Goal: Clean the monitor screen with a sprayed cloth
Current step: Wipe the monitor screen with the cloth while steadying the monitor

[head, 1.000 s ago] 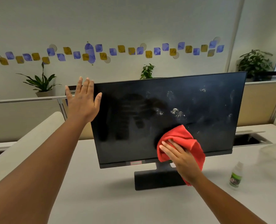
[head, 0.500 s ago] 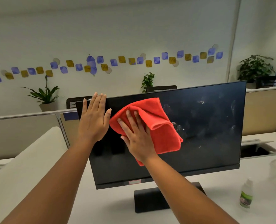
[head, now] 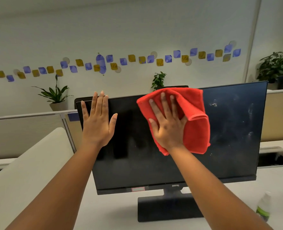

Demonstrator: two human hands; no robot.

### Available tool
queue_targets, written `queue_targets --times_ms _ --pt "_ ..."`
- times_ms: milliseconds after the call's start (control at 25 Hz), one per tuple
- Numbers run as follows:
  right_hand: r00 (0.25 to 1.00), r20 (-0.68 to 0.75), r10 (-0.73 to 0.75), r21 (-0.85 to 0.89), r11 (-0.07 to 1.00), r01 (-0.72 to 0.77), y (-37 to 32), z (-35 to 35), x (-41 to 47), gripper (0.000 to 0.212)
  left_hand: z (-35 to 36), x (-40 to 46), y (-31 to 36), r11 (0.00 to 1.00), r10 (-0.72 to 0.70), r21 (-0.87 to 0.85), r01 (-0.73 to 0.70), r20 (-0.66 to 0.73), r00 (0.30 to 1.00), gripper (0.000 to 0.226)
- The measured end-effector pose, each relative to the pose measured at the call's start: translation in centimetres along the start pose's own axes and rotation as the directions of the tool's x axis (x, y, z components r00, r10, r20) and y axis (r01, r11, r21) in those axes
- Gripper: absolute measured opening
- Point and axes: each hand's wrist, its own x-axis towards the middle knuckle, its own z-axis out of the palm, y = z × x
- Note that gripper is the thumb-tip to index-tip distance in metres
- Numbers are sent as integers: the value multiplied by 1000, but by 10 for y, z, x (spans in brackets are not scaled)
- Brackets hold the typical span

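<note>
1. I see the black flat-panel monitor point(head: 154, 163) upright on its stand on the white desk point(head: 114, 211); left half of the screen looks dark and clean, right half shows white smears and specks.
2. Red microfibre cloth point(head: 195, 130) is folded, flat against the upper middle of the screen, its top reaching the bezel.
3. Right hand point(head: 168, 123): fingers straight and spread, palm pressing the cloth.
4. Left hand point(head: 97, 123): open, flat on the screen's upper-left corner, fingertips over the top edge.
5. Small clear spray bottle with green label point(head: 264, 208) stands on the desk, lower right.

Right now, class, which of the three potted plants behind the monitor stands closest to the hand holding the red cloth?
The small middle plant, its leaves poking up just beyond the red cloth under the right hand; the other two sit far left and far right.
</note>
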Motion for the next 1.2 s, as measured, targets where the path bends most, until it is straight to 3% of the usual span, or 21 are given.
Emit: queue_targets --times_ms 160,280,360,600,680,840,1080,1200 --pt "985 3 175 61 983 -175 46 -9 -6 55 -1 1 -1 1000 10 28 -10 -9 1000 64" --pt "886 -57 460 157 880 -447 59 -12 -2 64 -3 1 0 1000 20 -10 -20 -22 1000 61" --pt "854 -76 515 154 852 -501 46 -12 6 65 -5 2 -2 999 17 -47 -18 -25 1000 60" --pt "974 31 223 41 974 -224 -19 3 -2 64 -12 5 -6 997 28 -71 -29 -11 1000 59" --pt "996 57 64 49 997 -66 -32 7 -16 64 -12 6 -1 998 18 -65 -19 -13 1000 59" --pt "936 211 -282 230 945 232 -33 20 -76 61 -14 4 -1 998 13 -61 -13 -4 1000 60" --pt "914 262 -309 267 933 240 13 6 -117 52 -15 5 -1 998 27 -49 -25 31 999 61" --pt "963 199 -180 245 961 129 31 1 -95 54 -14 5 -1 999 18 -37 -17 33 999 62"
